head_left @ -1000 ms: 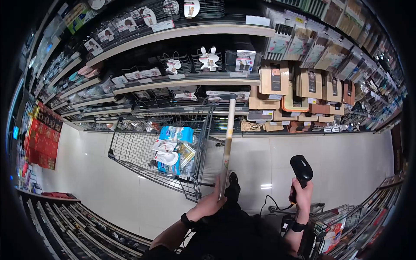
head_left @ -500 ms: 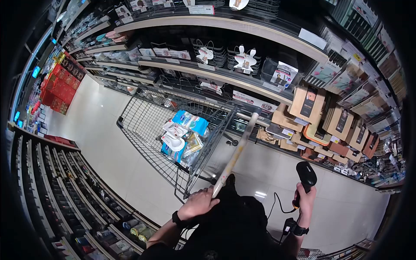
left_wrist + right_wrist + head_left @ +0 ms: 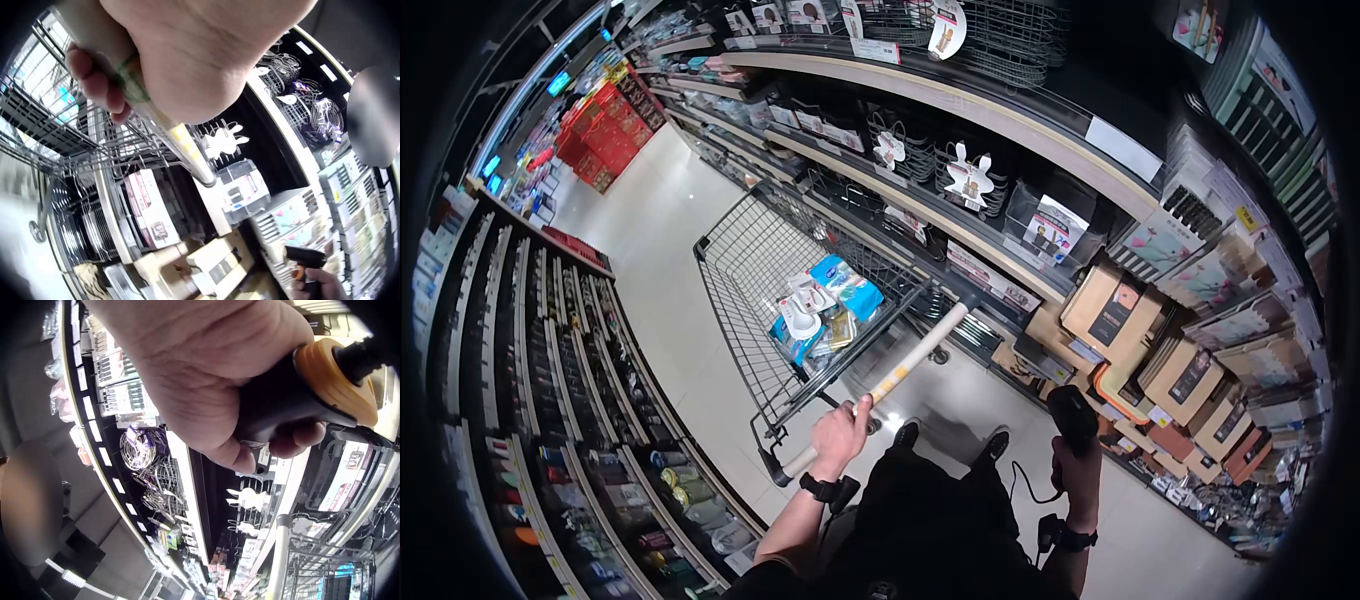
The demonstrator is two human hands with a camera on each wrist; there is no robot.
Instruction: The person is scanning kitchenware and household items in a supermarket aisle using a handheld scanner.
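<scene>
A wire shopping cart (image 3: pixel 745 265) stands in a store aisle with several packaged goods (image 3: pixel 825 305) in its basket. My left hand (image 3: pixel 840 435) grips the cart's pale handle bar (image 3: pixel 900 365) near its left end; in the left wrist view the fingers (image 3: pixel 94 78) curl round that bar (image 3: pixel 169 128). My right hand (image 3: pixel 1078 468) holds a black barcode scanner (image 3: pixel 1070 415) upright by its handle, a cord hanging below it. The right wrist view shows the fingers (image 3: pixel 281 434) wrapped round the scanner's black and orange grip (image 3: pixel 319 387).
Shelves of boxed and hanging goods (image 3: pixel 1120 310) line the right of the aisle, close to the cart. A rack of bottles and jars (image 3: pixel 600 400) runs along the left. The pale floor (image 3: pixel 650 200) stretches ahead to red stacked boxes (image 3: pixel 605 125).
The view has swung left and the cart now points down the aisle. My left hand has slid along the handle bar toward its left end. The scanner has come lower and nearer my body.
</scene>
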